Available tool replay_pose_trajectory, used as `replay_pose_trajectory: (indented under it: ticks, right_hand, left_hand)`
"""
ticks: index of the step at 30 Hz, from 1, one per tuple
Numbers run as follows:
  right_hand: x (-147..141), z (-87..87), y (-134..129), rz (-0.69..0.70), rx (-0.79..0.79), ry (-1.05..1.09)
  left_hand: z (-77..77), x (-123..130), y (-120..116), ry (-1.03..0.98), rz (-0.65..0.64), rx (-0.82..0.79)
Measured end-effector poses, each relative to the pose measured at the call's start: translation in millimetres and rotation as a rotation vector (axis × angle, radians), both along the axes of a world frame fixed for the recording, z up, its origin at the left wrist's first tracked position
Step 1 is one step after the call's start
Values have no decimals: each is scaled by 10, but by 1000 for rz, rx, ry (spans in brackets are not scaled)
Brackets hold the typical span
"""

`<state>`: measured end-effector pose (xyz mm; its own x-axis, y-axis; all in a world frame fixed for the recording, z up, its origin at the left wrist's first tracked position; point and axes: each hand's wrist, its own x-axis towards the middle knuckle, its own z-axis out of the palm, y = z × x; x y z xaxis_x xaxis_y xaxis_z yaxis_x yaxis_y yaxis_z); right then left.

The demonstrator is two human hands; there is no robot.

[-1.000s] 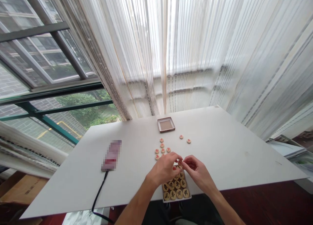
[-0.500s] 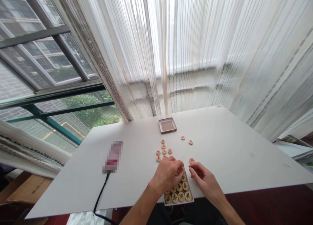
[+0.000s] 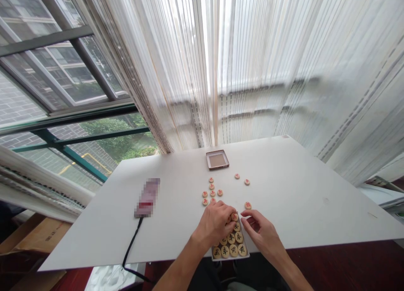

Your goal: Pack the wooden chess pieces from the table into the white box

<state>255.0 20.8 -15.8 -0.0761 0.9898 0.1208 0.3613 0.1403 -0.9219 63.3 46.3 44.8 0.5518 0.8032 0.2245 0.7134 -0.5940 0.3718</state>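
Curls the left hand [image 3: 214, 219] over the upper end of a shallow open box [image 3: 232, 258], lower centre of the frame; bends its fingers beside a round red-marked disc [image 3: 234, 217], though cannot tell whether pinched or merely touched. Keeps the right hand [image 3: 263, 230] just right of the box, fingers loosely parted, gripping nothing visible. Beyond, on a smooth white worktop [image 3: 299, 194]: smooth, flat loose discs [image 3: 212, 193] around centre; above them, a rectangular lid-like tray [image 3: 217, 159]; centre left, a pixelated purplish object [image 3: 147, 197] and black cable [image 3: 131, 244]. Behind, sheer striped curtains [image 3: 252, 51]. Inside the box, pale, black-marked discs [image 3: 233, 250] in tight rows, partly hidden under the left hand.
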Motion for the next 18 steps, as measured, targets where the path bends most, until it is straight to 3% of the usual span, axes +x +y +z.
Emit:
replay_pose_trajectory:
  ticks: [6,10,14,18]
  right_hand:
    - [-49,84,30,47,46,-75]
    - [-84,134,47,113,74,-101]
    - [-104,148,67,160,77,-137]
    - [-113,159,94,181,78,-182]
  left_hand:
    - [25,-240,-112,-222,110,-10]
    - [-112,-503,-239,-405,274,-55]
    - [-274,-596,-334,-440,304,-101]
    - [-341,-544,-338,-439,286,-113]
